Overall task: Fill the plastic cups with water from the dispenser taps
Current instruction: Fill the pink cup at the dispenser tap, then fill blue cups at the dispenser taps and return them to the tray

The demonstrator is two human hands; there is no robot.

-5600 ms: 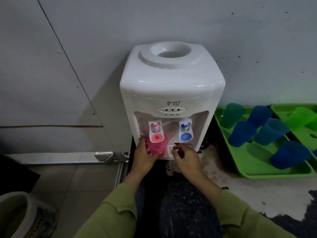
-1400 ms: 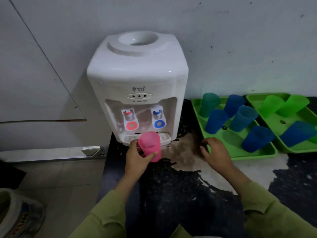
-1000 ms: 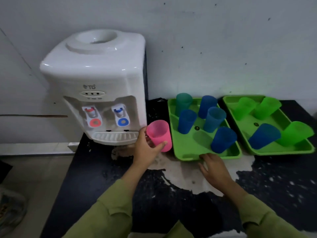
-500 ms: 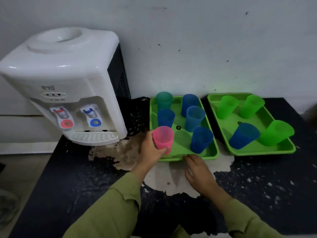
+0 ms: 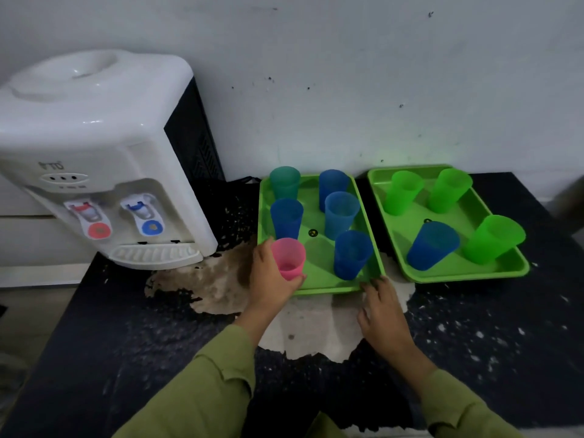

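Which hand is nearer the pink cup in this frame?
Left. The left hand is wrapped around the pink cup at the tray's front-left corner; the right hand rests at the tray's front edge, apart from it.

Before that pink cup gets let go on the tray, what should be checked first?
1. Left hand grips the pink cup: ok.
2. Cup upright: ok.
3. Cup over the near-left corner of the left tray, free of the blue cup behind: ok.
4. Cup base resting on the tray floor: cannot tell.
5. Right hand steadying the tray's front rim: ok.
6. Water level in the cup: cannot tell.
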